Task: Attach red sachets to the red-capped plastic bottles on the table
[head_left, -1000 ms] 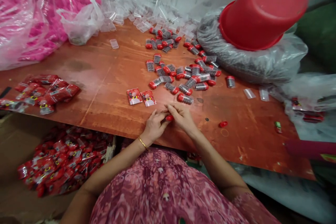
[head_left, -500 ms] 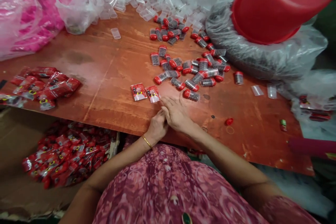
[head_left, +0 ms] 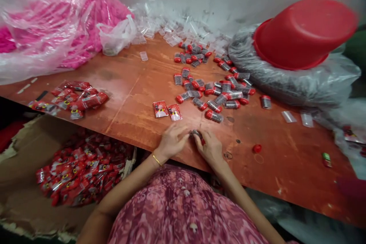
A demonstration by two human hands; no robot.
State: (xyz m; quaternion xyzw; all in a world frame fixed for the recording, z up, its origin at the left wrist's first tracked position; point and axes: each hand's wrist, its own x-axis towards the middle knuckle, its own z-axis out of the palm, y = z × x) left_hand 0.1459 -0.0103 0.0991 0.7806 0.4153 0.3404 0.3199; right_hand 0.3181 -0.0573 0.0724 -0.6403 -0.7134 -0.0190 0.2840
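Note:
My right hand (head_left: 210,148) is closed around a small clear container with dark contents and a red cap (head_left: 196,134), just above the table near its front edge. Fingers partly cover the container. My left hand (head_left: 172,142), with a gold bangle at the wrist, is beside it, fingers stretched toward the container and nothing visible in them. Two flat red printed packets (head_left: 167,111) lie just beyond my left hand. Several similar red-capped containers (head_left: 214,116) are scattered past my hands.
Wrapped red packs (head_left: 82,99) are piled at left; more fill a cardboard box (head_left: 20,190) below. Behind are a pink-filled bag (head_left: 77,19) and clear empty containers (head_left: 174,38). A red bucket (head_left: 300,34) rests upside down on a plastic bag (head_left: 274,80). A loose red cap (head_left: 257,148) lies right.
My hands were close together with no container visible; now they are apart, and the right holds a red-capped container. The head view has shifted, showing more of the wall.

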